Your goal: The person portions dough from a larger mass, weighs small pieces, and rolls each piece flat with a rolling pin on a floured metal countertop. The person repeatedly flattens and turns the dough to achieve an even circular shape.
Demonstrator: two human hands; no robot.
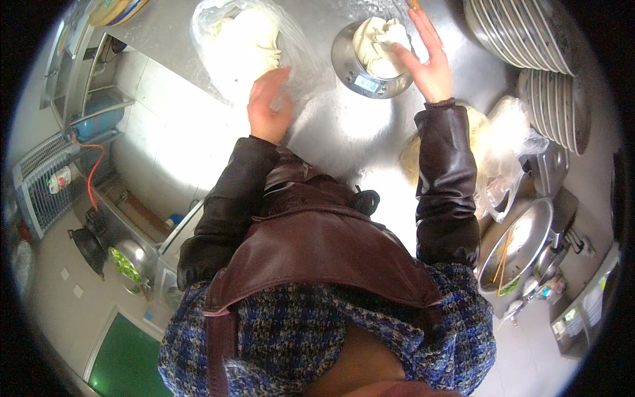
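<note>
A large mass of white dough (243, 47) lies in a clear plastic bag (206, 18) on the metal worktop. My left hand (270, 109) is at its near edge, fingers loosely bent and thumb apart, gripping nothing that I can see. To the right, a smaller lump of dough (378, 45) sits on a round steel kitchen scale (342, 61) with a lit display. My right hand (431, 74) is beside that lump, fingers spread, thumb reaching to the dough's right side. Just beyond its fingertips, a brown end of something (414, 4) shows at the top edge.
Stacked plates (522, 33) stand at the right, with plastic bags (506, 132) nearer. Below them are a wide metal bowl (519, 241) and chopsticks (504, 261). On the left are a blue gas cylinder (99, 112), an orange hose (98, 165) and a bowl of greens (129, 264).
</note>
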